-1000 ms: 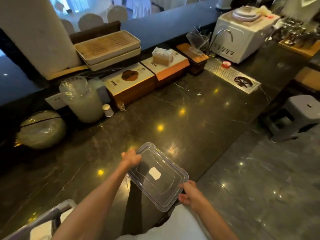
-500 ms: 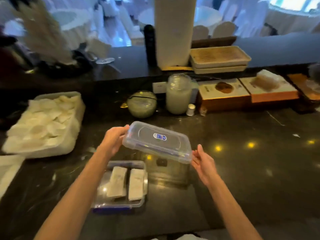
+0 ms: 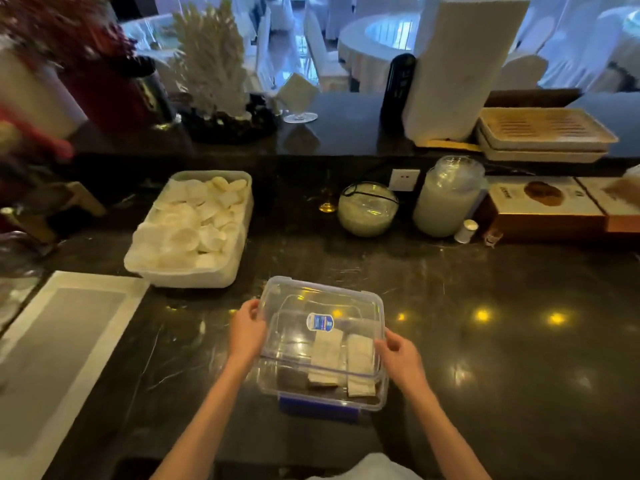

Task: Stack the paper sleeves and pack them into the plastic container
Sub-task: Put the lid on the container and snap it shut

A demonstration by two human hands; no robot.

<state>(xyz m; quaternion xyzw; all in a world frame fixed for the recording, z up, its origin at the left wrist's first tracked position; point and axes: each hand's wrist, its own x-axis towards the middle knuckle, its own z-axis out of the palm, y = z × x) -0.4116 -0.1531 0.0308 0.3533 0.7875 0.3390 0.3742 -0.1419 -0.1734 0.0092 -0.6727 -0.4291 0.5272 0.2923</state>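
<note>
A clear plastic container (image 3: 273, 382) stands on the dark counter in front of me, with a blue clip at its near side. Two stacks of white paper sleeves (image 3: 327, 355) lie side by side inside it. A clear lid (image 3: 294, 306) with a blue-and-white sticker is tilted over the container, its far edge raised. My left hand (image 3: 246, 332) grips the lid's left edge. My right hand (image 3: 398, 358) holds its right near corner.
A large white tub (image 3: 187, 275) full of round white paper pieces sits at the back left. A white-bordered tray (image 3: 62, 341) lies at far left. A glass bowl (image 3: 367, 209), a frosted jar (image 3: 446, 195) and brown boxes (image 3: 543, 209) line the back wall.
The view swung left from the counter's right end. The lid, held up in both hands before, has come down over the container with the sleeves.
</note>
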